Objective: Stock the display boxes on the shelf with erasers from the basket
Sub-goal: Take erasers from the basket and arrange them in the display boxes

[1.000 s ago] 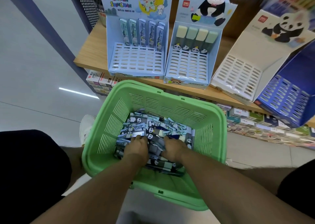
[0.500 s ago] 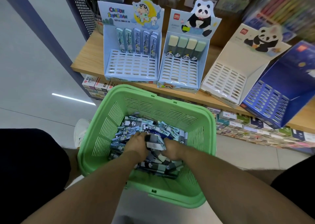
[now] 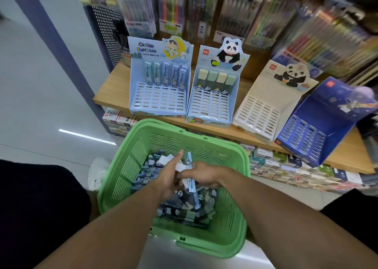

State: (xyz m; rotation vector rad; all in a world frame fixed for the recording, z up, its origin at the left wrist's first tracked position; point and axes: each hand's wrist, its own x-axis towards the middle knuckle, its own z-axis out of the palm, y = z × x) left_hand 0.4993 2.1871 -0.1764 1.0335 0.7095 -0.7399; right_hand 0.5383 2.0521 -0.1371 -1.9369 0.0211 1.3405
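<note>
A green basket (image 3: 126, 166) in front of me holds a pile of packaged erasers (image 3: 184, 205). Both hands are raised just above the pile. My left hand (image 3: 170, 176) holds a few erasers with its index finger stretched forward. My right hand (image 3: 201, 176) grips a pale blue eraser pack (image 3: 191, 174) against them. On the wooden shelf (image 3: 114, 88) stand four display boxes: a light blue one (image 3: 159, 99) with several erasers in its top row, a panda box (image 3: 210, 105) with one row filled, a white panda box (image 3: 257, 115) and a dark blue box (image 3: 306, 135), both with bare slots.
Packs of pens hang above the shelf (image 3: 255, 13). Small boxed goods (image 3: 286, 166) line the floor under the shelf. A dark pillar (image 3: 61, 54) stands at the left. My white shoe (image 3: 98, 172) is beside the basket.
Both hands have come up out of the eraser pile with erasers held between them. The camera has tilted up, showing more of the shelf.
</note>
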